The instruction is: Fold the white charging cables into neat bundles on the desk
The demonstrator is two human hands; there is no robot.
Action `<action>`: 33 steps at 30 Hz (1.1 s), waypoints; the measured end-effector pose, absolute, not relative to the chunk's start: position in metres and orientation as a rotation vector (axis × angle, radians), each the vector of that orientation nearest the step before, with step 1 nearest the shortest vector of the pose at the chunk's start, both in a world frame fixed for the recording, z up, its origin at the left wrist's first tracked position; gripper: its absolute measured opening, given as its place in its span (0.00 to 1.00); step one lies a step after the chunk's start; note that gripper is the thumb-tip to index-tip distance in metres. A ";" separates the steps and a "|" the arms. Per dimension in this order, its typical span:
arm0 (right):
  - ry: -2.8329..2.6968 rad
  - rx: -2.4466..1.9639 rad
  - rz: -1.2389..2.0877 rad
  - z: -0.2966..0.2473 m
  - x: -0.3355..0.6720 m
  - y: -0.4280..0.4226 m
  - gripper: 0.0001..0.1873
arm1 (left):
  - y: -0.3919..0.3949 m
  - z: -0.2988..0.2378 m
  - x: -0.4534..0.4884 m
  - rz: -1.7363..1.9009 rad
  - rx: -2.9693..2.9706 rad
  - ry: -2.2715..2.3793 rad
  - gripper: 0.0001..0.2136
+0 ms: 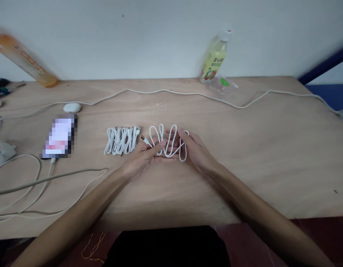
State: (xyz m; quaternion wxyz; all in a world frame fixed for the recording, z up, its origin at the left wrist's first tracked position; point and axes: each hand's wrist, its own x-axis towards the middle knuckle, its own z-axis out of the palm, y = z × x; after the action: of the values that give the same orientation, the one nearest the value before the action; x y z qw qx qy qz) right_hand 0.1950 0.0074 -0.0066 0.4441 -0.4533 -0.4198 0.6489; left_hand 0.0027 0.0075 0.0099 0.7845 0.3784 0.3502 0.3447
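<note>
A white USB cable [171,142] lies in several loose zigzag loops across my two hands, above the table's near middle. My left hand [147,154] holds the loops at their left, the thumb pressed over them and the fingers spread underneath. One plug of the cable sticks out to the left past that hand. At the right end of the loops, my right hand [195,146] pinches the cable between thumb and fingers. Just left of my left hand, a row of folded white cables [122,141] lies on the wooden table [257,155].
A phone [60,135] on a charging cord lies left, with a white earbud case [72,108] behind it. A long white cord [182,93] crosses the back. An orange bottle [29,61] and a yellow-green bottle [214,59] stand by the wall. Small tie scraps [161,104] lie mid-table.
</note>
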 end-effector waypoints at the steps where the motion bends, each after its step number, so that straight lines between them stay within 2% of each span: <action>1: -1.030 -1.124 1.612 -0.008 0.195 0.008 0.33 | 0.008 0.010 0.003 0.750 0.799 0.757 0.21; 12: -0.983 -1.122 1.594 -0.002 0.202 0.009 0.28 | 0.012 0.013 0.003 0.937 0.740 0.789 0.17; 17: -0.980 -1.143 1.596 0.002 0.200 0.012 0.20 | 0.011 0.012 0.005 0.968 0.787 0.796 0.18; 28: -0.983 -1.196 1.568 0.004 0.195 0.007 0.18 | 0.010 0.004 0.007 0.971 0.909 0.819 0.22; 33: -0.988 -1.217 1.522 0.002 0.196 0.008 0.20 | 0.010 0.004 0.006 0.939 0.882 0.793 0.24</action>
State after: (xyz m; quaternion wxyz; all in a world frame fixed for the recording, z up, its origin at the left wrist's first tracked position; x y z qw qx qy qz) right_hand 0.1962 0.0084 0.0020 0.4603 -0.4944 -0.4014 0.6185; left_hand 0.0065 0.0100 0.0042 0.7274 0.4001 0.3598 0.4259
